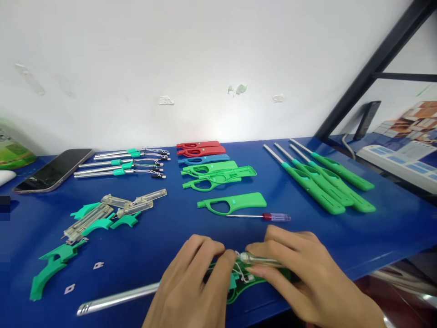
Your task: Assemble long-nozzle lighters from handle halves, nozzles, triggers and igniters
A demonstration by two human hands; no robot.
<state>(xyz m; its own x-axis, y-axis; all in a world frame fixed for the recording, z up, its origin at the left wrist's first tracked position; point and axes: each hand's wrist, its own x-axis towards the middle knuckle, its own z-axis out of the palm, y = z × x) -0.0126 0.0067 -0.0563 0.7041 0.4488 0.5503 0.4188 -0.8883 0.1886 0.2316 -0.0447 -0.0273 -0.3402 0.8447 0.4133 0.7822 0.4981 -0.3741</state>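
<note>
R hand (300, 269) has a pinch grip going: thumb + index nearly closed w/ a clear tank (262, 259) between them, right over an open green half-shell (235, 296). L hand (194, 278) is bent over the same shell, fingers curled & bunched, index tip by the tank's white end. Most of those tips are hidden, so can't tell if L is actually gripping or just pressing. Metal tube (119, 298) pokes out left from under L.

Shell sits close to the table's (184, 218) front edge, R wrist hanging past it. Screwdriver (276, 217) is just beyond R, so it's kinda tight there. More bare blue btwn L & the green parts (51, 269), w/ 2 tiny plates (99, 265) near those.
</note>
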